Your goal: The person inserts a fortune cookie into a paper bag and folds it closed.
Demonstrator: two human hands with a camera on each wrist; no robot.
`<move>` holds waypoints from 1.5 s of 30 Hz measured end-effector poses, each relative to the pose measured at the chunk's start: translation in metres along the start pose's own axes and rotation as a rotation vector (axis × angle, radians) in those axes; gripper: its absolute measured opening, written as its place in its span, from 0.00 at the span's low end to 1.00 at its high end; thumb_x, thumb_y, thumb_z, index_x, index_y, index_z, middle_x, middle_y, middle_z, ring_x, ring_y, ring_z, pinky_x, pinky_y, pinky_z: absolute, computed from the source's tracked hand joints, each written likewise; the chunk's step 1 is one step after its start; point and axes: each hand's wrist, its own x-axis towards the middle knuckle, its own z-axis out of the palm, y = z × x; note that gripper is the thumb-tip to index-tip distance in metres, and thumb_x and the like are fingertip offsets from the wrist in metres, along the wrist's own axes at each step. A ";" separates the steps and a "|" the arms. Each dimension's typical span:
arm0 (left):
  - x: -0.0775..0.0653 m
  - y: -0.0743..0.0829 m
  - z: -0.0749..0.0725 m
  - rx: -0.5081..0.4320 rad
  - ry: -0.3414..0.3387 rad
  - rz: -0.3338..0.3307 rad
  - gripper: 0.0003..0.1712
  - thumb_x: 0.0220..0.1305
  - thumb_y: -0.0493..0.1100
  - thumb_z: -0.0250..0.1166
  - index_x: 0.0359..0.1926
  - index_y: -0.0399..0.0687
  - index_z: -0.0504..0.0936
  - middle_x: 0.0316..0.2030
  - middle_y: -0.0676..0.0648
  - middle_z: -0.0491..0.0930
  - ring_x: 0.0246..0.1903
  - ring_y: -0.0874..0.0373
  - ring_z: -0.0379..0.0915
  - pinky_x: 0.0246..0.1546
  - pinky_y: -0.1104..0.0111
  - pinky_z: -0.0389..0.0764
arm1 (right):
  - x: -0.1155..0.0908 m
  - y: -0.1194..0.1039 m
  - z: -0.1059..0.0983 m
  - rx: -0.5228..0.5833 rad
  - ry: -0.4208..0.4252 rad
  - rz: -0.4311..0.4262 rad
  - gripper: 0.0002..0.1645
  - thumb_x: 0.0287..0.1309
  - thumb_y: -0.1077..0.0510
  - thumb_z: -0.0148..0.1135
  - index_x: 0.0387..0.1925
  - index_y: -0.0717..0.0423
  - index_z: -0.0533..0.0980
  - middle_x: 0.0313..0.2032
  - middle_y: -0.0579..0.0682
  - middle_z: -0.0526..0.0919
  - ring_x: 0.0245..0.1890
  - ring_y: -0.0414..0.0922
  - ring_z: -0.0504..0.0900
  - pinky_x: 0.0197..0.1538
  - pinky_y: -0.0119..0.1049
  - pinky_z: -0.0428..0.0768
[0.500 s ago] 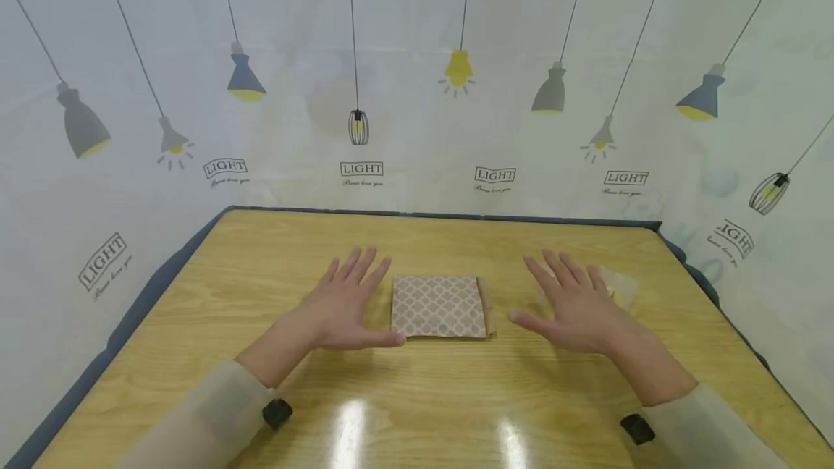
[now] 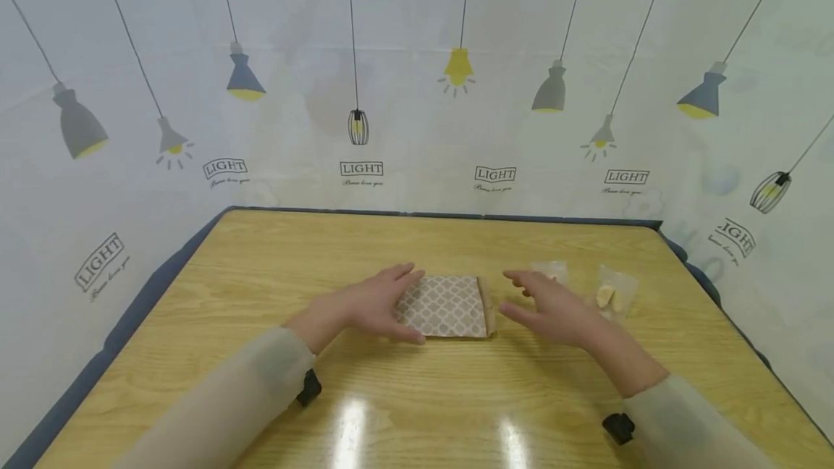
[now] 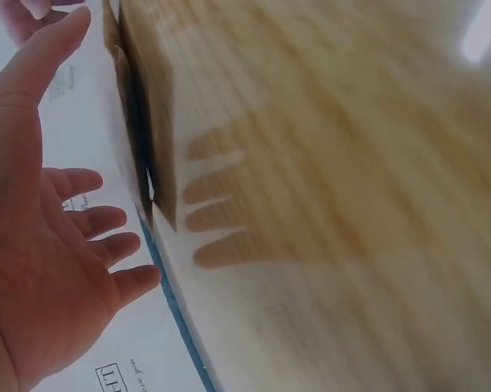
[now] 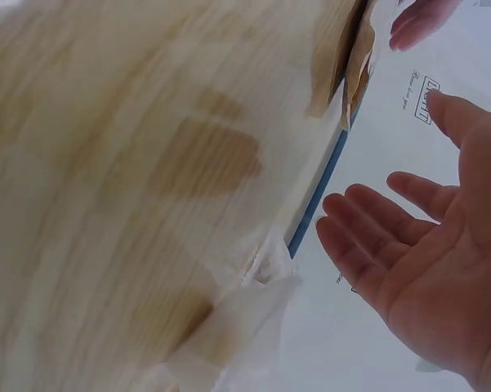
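Movement: the left hand (image 2: pixel 374 304) has shifted right and now covers, in the head view, the left edge of the patterned paper bag (image 2: pixel 446 306); the right hand (image 2: pixel 557 310) has turned inward, so the far transparent sachet (image 2: pixel 557 268) is now better visible. The bag has stayed where it was.
Paper bag: it lies flat on the desk (image 2: pixel 228 273), between the two hands, pattern upward, brown folded edge to the right; this position probably lets both hands reach it easily.
Sachets: the far one and the right transparent sachet (image 2: pixel 619 291) lie right of the bag, perhaps put aside to leave the middle free; the right one contains pale pieces.
Left hand: palm down, fingers relaxed and apart, holding nothing; whether it touches the bag, I cannot tell.
Right hand: just right of the bag, fingers loosely bent, thumb apart, holding nothing.
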 end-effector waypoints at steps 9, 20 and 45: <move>0.011 0.008 0.000 0.000 -0.053 -0.027 0.70 0.60 0.75 0.75 0.90 0.54 0.50 0.89 0.40 0.45 0.88 0.39 0.43 0.87 0.44 0.54 | 0.006 -0.004 0.006 0.050 -0.028 -0.005 0.44 0.82 0.37 0.57 0.83 0.59 0.63 0.78 0.65 0.71 0.70 0.66 0.79 0.75 0.72 0.71; 0.014 0.009 0.002 -0.038 -0.062 -0.035 0.67 0.60 0.70 0.78 0.89 0.56 0.54 0.85 0.40 0.55 0.84 0.41 0.54 0.82 0.42 0.65 | 0.002 -0.005 0.005 0.069 -0.042 0.014 0.45 0.82 0.35 0.57 0.84 0.58 0.62 0.79 0.64 0.70 0.70 0.64 0.80 0.69 0.66 0.81; -0.010 0.002 -0.004 -0.233 0.172 0.090 0.60 0.57 0.56 0.82 0.85 0.56 0.62 0.72 0.43 0.65 0.67 0.49 0.68 0.71 0.49 0.78 | 0.015 -0.011 0.015 0.707 0.016 0.047 0.23 0.80 0.52 0.65 0.67 0.59 0.80 0.63 0.62 0.85 0.57 0.53 0.89 0.57 0.48 0.92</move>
